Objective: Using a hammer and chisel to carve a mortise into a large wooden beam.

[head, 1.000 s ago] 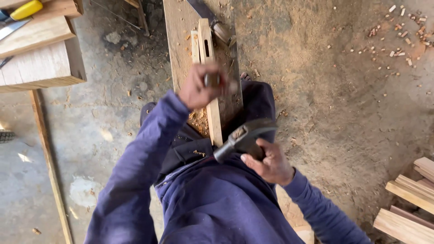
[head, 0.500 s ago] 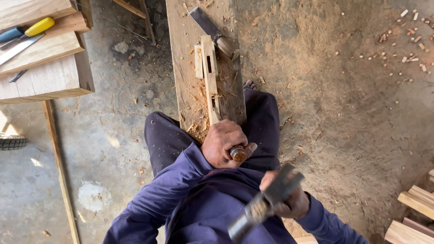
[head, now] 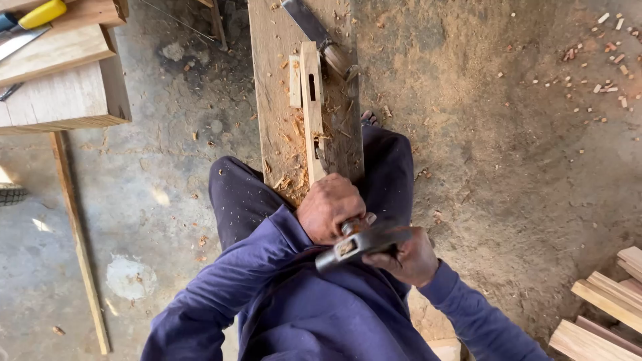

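Now that my hammer (head: 361, 244) has dropped from its raised swing half a second ago, its head sits right at the butt of the chisel (head: 349, 226), so this looks like the instant of a blow. My left hand (head: 331, 208) is clenched around the chisel's handle, at the near end of the slotted wooden strip (head: 311, 113), and it has barely shifted since the last moment. My right hand (head: 408, 257) is wrapped tight on the hammer's shaft, just nearer to me than the left hand. The strip lies along the wide plank (head: 274, 80) I am straddling, with a shorter offcut (head: 295, 81) touching its left side and chips scattered around it. Beyond the strip's far end a second tool with a dark blade (head: 314, 30) rests on the same plank. I judge the chisel is biting into the strip's near end, though my hand hides the cutting edge.
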